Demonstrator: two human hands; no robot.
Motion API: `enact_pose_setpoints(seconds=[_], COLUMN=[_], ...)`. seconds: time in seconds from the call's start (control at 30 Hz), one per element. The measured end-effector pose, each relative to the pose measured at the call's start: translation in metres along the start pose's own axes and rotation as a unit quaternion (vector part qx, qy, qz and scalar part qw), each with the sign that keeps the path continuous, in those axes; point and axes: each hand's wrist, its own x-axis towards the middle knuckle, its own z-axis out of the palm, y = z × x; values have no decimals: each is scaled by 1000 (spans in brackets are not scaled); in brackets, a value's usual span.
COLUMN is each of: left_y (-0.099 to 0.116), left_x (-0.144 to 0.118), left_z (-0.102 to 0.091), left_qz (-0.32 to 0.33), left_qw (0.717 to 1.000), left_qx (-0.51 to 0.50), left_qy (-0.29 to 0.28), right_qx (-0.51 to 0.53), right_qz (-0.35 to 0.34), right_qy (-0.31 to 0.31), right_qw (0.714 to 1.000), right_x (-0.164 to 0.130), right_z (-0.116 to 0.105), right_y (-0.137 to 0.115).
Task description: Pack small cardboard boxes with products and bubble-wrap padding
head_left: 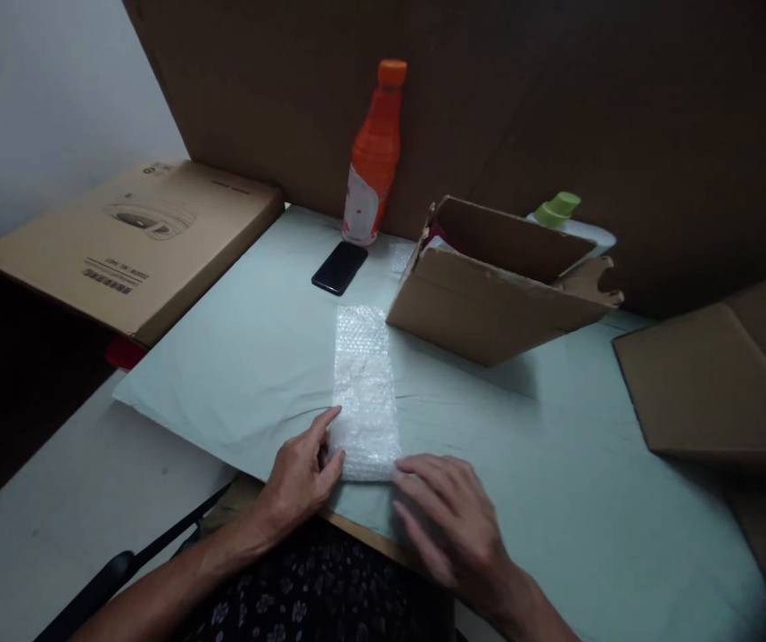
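Note:
A strip of clear bubble wrap (366, 392) lies lengthwise on the pale green table cover, its near end close to the table's front edge. My left hand (306, 459) rests at the strip's left side, fingers apart, with the fingertips touching or very near its edge. At the lower right corner of the strip is my right hand (449, 517), fingers stretched out and slightly blurred, the fingertips by the wrap. Neither hand grips anything. Whether something is inside the wrap cannot be made out.
Beyond the strip lies a black phone (341, 267), with an orange bottle (375, 152) standing behind it. An open cardboard box (490, 303) stands right of them, a green-capped container (558, 211) behind it. Large cartons sit left (135, 241) and right (717, 374). Cardboard walls the back.

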Motion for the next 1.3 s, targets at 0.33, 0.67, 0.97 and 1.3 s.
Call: enact_pose_setpoints(seconds=[0.33,0.67,0.97,1.3], left_y=[-1,-7,-1,-4], left_x=[-19,5,-4,41], left_z=[-16,2,-12,3], left_qz=[283,232,281,186], left_qw=[953,966,955,968], left_qx=[106,109,96,155], left_qy=[38,36,-10,67], right_qx=[52,-42,79,-76], right_qz=[38,27,109,30], right_qy=[-112,-13,-82,-37], right_qw=[992,999,988,996], right_x=[6,-5,2,5], right_z=[31,18,29,32], right_y=[9,6,14,18])
